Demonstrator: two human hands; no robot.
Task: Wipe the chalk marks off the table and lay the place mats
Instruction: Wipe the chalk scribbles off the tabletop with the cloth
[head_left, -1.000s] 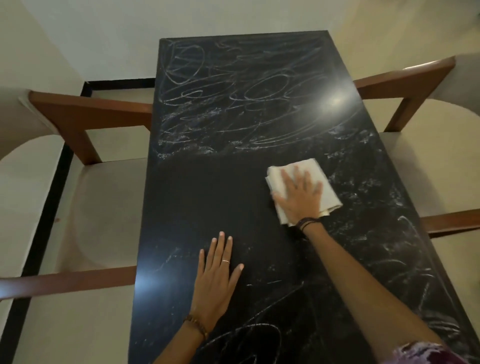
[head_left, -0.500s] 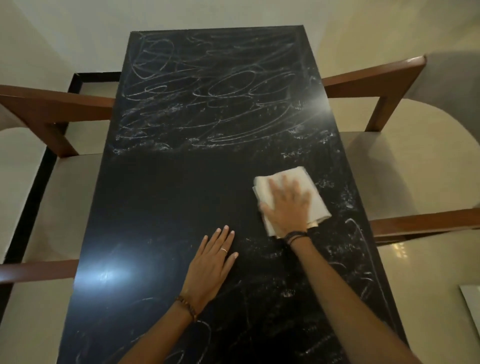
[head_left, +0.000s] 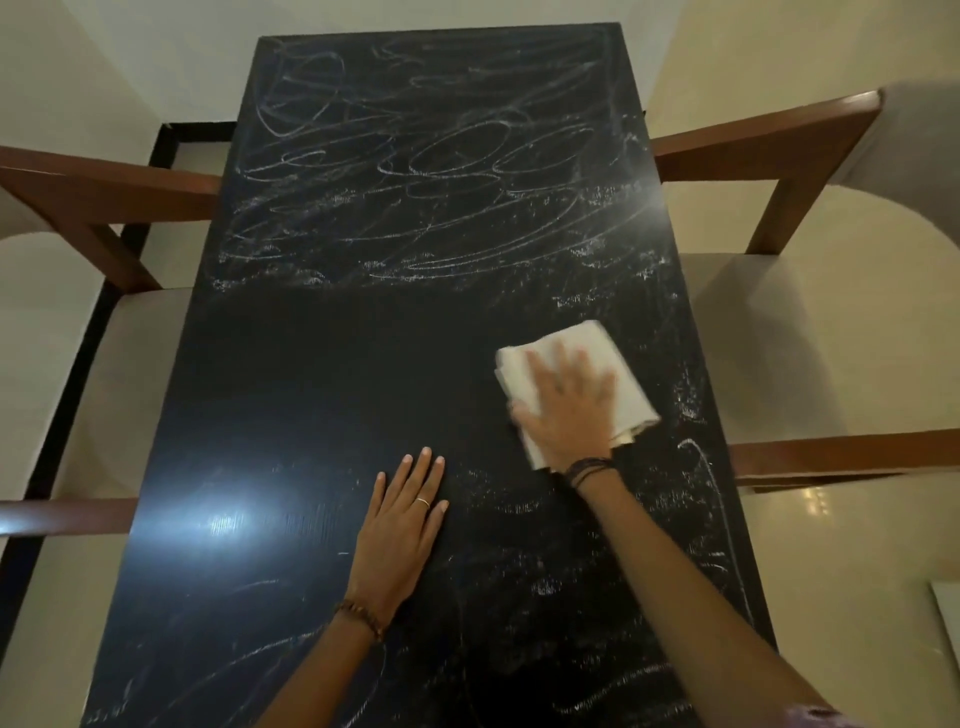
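Two hands were flat on the table (head_left: 322, 374). The right hand (head_left: 569, 410) lay on the cloth (head_left: 621, 384), fingers spread and straight, pressing it down rather than pinching it; the hand was a touch blurred. That white folded cloth sat toward the table's right edge, about midway along its length, with dark bands round the wrist just behind it. The left hand (head_left: 402, 530) rested palm down on bare tabletop nearer the person, fingers straight and close together, a ring on one finger and a beaded bracelet at the wrist, holding nothing. Between the hands and out to the left, a broad band of the dark top was clean. Beyond it, chalk marks (head_left: 415, 171) looped thickly over the far half. Fainter chalk smears ran down the right side past the cloth and across the near end. A chair (head_left: 810, 291) stood on each side, wooden arms tucked against the table edges.
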